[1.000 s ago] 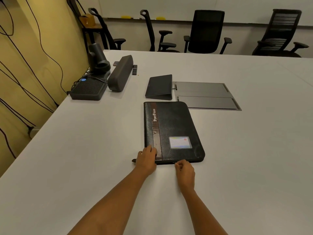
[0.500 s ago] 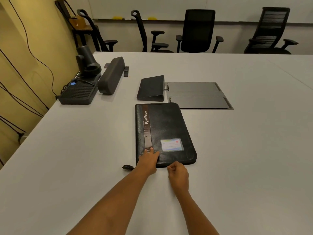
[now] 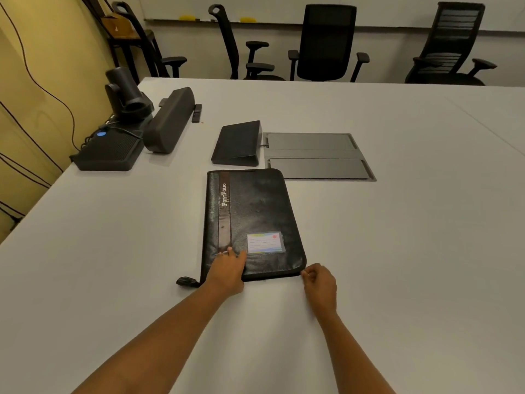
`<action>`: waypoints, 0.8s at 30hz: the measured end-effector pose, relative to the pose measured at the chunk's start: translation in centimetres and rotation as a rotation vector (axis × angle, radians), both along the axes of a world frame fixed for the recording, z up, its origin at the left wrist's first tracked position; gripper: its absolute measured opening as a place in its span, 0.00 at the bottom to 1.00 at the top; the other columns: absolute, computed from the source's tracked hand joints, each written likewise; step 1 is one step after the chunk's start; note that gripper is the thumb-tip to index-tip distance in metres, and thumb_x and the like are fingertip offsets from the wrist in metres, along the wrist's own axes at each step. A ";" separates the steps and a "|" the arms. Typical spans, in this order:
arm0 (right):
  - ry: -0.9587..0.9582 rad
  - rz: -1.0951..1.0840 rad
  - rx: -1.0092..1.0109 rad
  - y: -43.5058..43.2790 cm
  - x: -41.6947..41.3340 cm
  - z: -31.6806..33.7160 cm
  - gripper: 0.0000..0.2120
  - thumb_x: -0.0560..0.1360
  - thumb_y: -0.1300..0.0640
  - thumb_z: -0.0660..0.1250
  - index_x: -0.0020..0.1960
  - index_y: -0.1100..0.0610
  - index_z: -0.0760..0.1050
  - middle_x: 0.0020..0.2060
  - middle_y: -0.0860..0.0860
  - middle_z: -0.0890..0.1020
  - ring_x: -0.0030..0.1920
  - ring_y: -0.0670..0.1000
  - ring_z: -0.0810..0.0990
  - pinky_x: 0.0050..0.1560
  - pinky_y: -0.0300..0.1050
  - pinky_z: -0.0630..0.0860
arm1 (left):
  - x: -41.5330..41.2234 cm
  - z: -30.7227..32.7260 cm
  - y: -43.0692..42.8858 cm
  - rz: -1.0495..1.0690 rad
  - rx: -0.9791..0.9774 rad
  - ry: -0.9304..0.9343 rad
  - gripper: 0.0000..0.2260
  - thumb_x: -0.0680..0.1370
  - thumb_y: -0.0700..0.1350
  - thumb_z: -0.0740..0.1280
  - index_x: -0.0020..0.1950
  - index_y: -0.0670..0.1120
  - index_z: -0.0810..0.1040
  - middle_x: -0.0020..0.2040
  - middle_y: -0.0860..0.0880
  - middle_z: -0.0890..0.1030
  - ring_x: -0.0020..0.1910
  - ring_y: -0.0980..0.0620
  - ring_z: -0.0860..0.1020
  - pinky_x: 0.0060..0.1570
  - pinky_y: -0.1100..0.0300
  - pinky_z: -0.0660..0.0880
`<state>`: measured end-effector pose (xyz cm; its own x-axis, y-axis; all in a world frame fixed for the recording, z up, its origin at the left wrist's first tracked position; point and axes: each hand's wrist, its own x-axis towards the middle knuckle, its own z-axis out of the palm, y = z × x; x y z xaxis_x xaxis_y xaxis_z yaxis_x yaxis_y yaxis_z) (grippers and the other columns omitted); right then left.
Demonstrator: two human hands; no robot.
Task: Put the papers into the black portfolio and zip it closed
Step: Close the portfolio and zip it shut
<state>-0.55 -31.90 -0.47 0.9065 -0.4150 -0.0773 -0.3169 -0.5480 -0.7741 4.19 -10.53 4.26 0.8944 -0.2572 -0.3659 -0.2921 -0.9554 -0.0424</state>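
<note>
The black portfolio lies closed and flat on the white table, a name card in a clear window on its cover. My left hand presses flat on its near left corner, fingers straight. My right hand pinches something small at the portfolio's near right corner, where the zip runs; the puller itself is hidden by my fingers. A short black strap sticks out at the near left corner. No papers are in sight.
Beyond the portfolio stand a black wedge-shaped device and a grey lidded cable hatch set in the table. A speaker bar, a camera and a black box sit far left. Office chairs line the far edge.
My right hand has slid right along the portfolio's near edge, from its middle to the near right corner. My left hand has stayed pressing on the near left corner.
</note>
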 end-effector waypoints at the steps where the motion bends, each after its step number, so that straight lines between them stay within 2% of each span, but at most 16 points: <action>1: 0.006 0.030 0.005 -0.4 0.1 -0.1 0.03 0.75 0.61 0.66 0.46 0.61 0.76 0.43 0.55 0.80 0.42 0.50 0.77 0.47 0.44 0.75 | 0.0 0.2 -0.5 0.006 -0.029 -0.015 0.29 0.75 0.46 0.66 0.73 0.44 0.58 0.73 0.37 0.64 0.67 0.39 0.70 0.63 0.49 0.70; 3: 0.024 0.095 0.009 -1.0 0.3 -0.1 0.03 0.75 0.59 0.66 0.46 0.60 0.76 0.42 0.54 0.80 0.41 0.49 0.77 0.46 0.42 0.75 | 0.0 0.2 -2.1 -0.035 -0.113 -0.021 0.27 0.76 0.49 0.65 0.72 0.45 0.60 0.73 0.41 0.63 0.68 0.41 0.68 0.64 0.49 0.69; 7: 0.058 0.190 -0.010 -1.8 0.7 -0.2 0.04 0.75 0.57 0.66 0.46 0.58 0.76 0.39 0.50 0.78 0.39 0.47 0.76 0.44 0.38 0.74 | 0.2 -0.3 -7.2 -0.180 -0.197 0.041 0.28 0.79 0.46 0.60 0.77 0.50 0.53 0.79 0.47 0.51 0.77 0.41 0.52 0.73 0.43 0.59; 9: 0.076 0.233 -0.011 -2.2 0.9 -0.2 0.05 0.75 0.56 0.66 0.46 0.59 0.76 0.38 0.49 0.78 0.39 0.47 0.76 0.43 0.38 0.73 | 0.7 -0.4 -9.7 -0.240 -0.155 0.062 0.29 0.79 0.45 0.60 0.77 0.53 0.52 0.79 0.49 0.47 0.78 0.41 0.49 0.71 0.37 0.59; 11: 0.093 0.261 -0.012 -2.6 1.2 -0.2 0.05 0.75 0.56 0.66 0.45 0.59 0.77 0.38 0.49 0.77 0.38 0.47 0.75 0.42 0.38 0.72 | 1.5 -0.3 -11.3 -0.262 -0.096 0.093 0.28 0.79 0.44 0.61 0.76 0.55 0.54 0.79 0.49 0.46 0.77 0.40 0.48 0.67 0.32 0.61; 13: 0.096 0.281 -0.003 -3.1 1.5 -0.1 0.05 0.74 0.57 0.66 0.45 0.59 0.77 0.37 0.48 0.78 0.38 0.47 0.75 0.42 0.39 0.73 | 2.3 -0.3 -12.0 -0.261 -0.068 0.109 0.26 0.78 0.43 0.63 0.74 0.53 0.59 0.79 0.47 0.49 0.76 0.38 0.51 0.62 0.33 0.67; 15: 0.092 0.311 0.004 -3.5 1.6 0.0 0.05 0.74 0.57 0.66 0.44 0.59 0.77 0.36 0.48 0.77 0.37 0.47 0.75 0.42 0.39 0.73 | 2.7 -0.4 -12.2 -0.271 -0.083 0.095 0.24 0.76 0.44 0.65 0.70 0.51 0.63 0.77 0.46 0.54 0.74 0.36 0.58 0.57 0.40 0.73; 19: 0.067 0.358 0.005 -4.1 1.7 0.2 0.05 0.74 0.56 0.67 0.44 0.58 0.76 0.36 0.46 0.77 0.37 0.45 0.75 0.41 0.38 0.73 | 3.0 -0.7 -11.7 -0.282 -0.193 0.040 0.22 0.73 0.48 0.66 0.66 0.50 0.65 0.73 0.47 0.62 0.64 0.41 0.70 0.48 0.47 0.74; 24: 0.004 0.296 0.014 -4.5 2.2 0.3 0.04 0.75 0.58 0.65 0.46 0.59 0.76 0.41 0.51 0.79 0.40 0.47 0.76 0.43 0.38 0.72 | 2.9 -0.5 -11.1 -0.274 -0.295 0.007 0.17 0.75 0.52 0.63 0.62 0.51 0.67 0.66 0.50 0.67 0.59 0.46 0.73 0.47 0.49 0.76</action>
